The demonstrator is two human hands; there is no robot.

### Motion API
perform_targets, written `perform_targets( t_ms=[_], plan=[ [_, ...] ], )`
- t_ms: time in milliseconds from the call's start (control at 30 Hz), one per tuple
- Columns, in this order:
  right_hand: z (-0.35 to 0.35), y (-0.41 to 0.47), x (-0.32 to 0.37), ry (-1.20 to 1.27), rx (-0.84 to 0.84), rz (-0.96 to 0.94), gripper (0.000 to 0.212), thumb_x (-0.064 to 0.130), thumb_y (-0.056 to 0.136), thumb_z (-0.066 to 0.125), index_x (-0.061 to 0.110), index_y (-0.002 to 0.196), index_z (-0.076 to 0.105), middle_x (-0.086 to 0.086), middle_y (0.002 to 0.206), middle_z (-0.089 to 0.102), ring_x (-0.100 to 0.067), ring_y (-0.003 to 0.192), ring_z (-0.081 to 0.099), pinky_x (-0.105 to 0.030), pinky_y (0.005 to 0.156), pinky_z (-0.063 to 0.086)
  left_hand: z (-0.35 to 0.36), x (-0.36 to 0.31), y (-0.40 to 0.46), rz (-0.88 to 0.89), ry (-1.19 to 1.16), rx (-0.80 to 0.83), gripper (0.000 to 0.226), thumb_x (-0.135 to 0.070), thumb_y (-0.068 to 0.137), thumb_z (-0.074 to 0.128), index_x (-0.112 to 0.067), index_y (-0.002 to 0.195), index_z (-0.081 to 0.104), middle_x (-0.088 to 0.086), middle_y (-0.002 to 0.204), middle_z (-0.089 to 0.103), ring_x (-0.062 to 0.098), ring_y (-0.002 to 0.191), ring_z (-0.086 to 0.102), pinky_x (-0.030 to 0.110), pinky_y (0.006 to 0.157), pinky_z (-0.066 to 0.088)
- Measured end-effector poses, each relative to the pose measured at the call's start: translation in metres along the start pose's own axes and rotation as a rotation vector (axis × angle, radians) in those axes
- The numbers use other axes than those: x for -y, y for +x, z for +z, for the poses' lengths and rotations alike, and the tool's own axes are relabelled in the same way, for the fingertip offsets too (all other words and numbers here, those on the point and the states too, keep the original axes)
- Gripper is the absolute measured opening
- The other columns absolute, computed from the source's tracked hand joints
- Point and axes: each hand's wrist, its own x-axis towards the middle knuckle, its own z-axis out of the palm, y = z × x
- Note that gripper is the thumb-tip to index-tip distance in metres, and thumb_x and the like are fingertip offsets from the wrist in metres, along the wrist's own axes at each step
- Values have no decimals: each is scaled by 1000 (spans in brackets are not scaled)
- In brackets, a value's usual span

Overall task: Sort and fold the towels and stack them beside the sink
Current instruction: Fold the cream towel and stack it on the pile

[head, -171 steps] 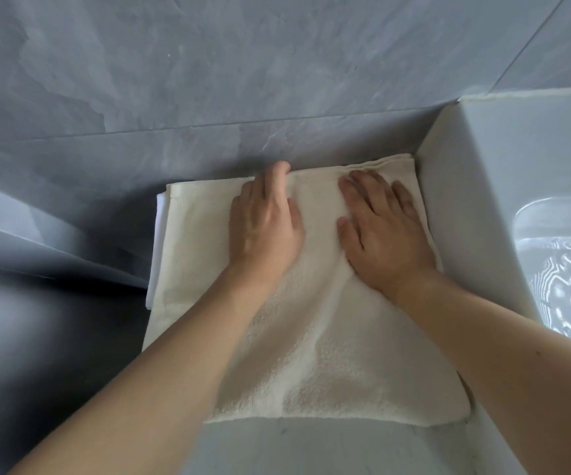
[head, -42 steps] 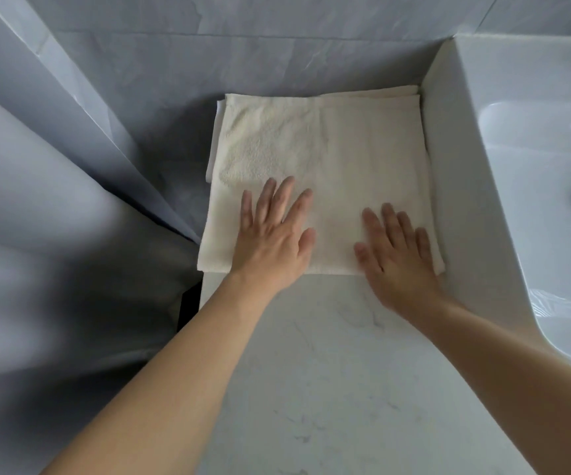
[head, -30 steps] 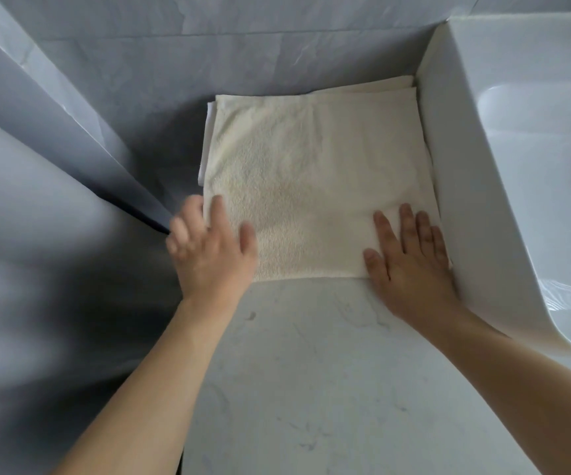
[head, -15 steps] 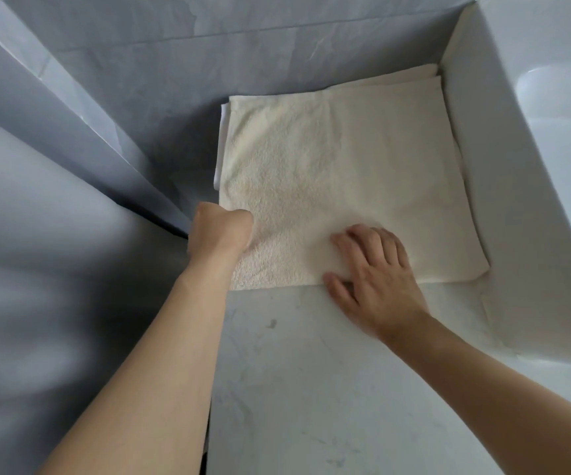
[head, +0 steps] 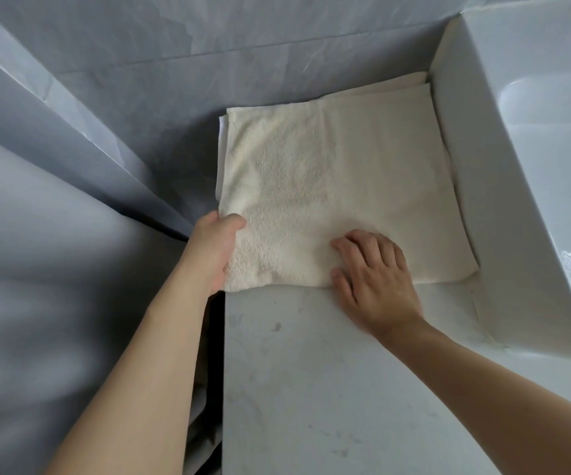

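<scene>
2 bare forearms reach in from below, no sleeves showing anywhere up to the frame's edge. The left hand [head: 213,250] and the right hand [head: 374,281] wear nothing: no rings, no watch, no bands at the wrists. The right hand's nails are short and plain; the left's are hidden from here.

Grey marbled wall tiles [head: 277,36] behind – pale marble countertop [head: 328,389] below.
</scene>
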Motion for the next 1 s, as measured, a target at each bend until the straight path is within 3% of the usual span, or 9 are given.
perform_targets(
  t_ms=[100, 333, 433, 467, 533, 600, 700, 833, 1000],
  plan=[
    [1, 0, 0, -7, 9, 19, 37, 31, 89, 49, 16, 121, 56, -3, 122, 50, -28, 109, 46, -38, 104, 30, 3, 12, 4, 56, 92, -50, 7, -27, 97, 54, -24, 103, 55, 10, 113, 64, 26, 98, 65, 51, 92, 54],
    [1, -2, 1, 33, -80, 106, 47, 29, 78, 45, 9, 120, 54, -12, 115, 48, -32, 99, 47, -44, 99, 35, 9, 24, 5, 237, 706, -294, 33, -35, 97, 55, -11, 113, 40, 3, 92, 57, 17, 71, 56, 34, 58, 43],
    [-1, -2, -1, 68, -95, 96, 53, 25, 69, 42, 8, 118, 54, -12, 114, 49, -33, 97, 47, -45, 98, 36, 8, 26, -3, 709, 976, -529, 30, -24, 85, 65, -8, 97, 43, 8, 89, 50, 28, 75, 52, 39, 63, 41],
    [-1, -2, -2, 75, -95, 91, 55, 25, 67, 42, 9, 117, 54, -12, 114, 49, -33, 97, 47, -45, 98, 36, 10, 29, -7, 923, 994, -481, 25, -21, 82, 64, -8, 90, 45, 9, 86, 48, 27, 74, 48, 40, 62, 40],
    [0, -1, -3, 79, -97, 80, 57, 25, 63, 42, 10, 117, 53, -11, 115, 49, -32, 96, 46, -44, 98, 35, 18, 41, -14, 1173, 1046, -163, 18, -21, 77, 59, -9, 84, 47, 7, 86, 48, 25, 75, 44, 39, 63, 39],
    [2, -1, -5, 80, -105, 69, 58, 26, 61, 44, 11, 117, 51, -11, 116, 48, -32, 96, 44, -43, 97, 34, 26, 57, -22, 1141, 1226, 69, 30, -29, 71, 51, -12, 96, 54, 4, 106, 53, 26, 93, 49, 42, 76, 45],
    [1, -4, -13, 59, -110, -18, 56, 26, 62, 47, 9, 115, 52, -13, 115, 50, -31, 95, 44, -44, 95, 36, 35, 70, -23, 1005, 1402, 53, 46, -29, 64, 59, -14, 107, 57, 5, 122, 52, 30, 106, 49, 41, 81, 46],
    [-8, -9, -37, -82, -37, -158, 40, 26, 64, 46, 9, 97, 58, -12, 104, 56, -33, 93, 50, -43, 88, 38, 46, 57, -22, 1077, 1342, -55, 25, -2, 64, 67, -10, 85, 58, 10, 94, 53, 31, 80, 51, 34, 57, 39],
    [-28, 0, -66, -122, -18, -172, 17, 15, 76, 44, 10, 83, 58, -12, 83, 58, -35, 76, 55, -40, 70, 42, 49, 40, -29, 975, 1056, -77, 7, -4, 92, 48, -10, 89, 45, 0, 69, 44, 23, 64, 47, 32, 53, 29]
  ],
)
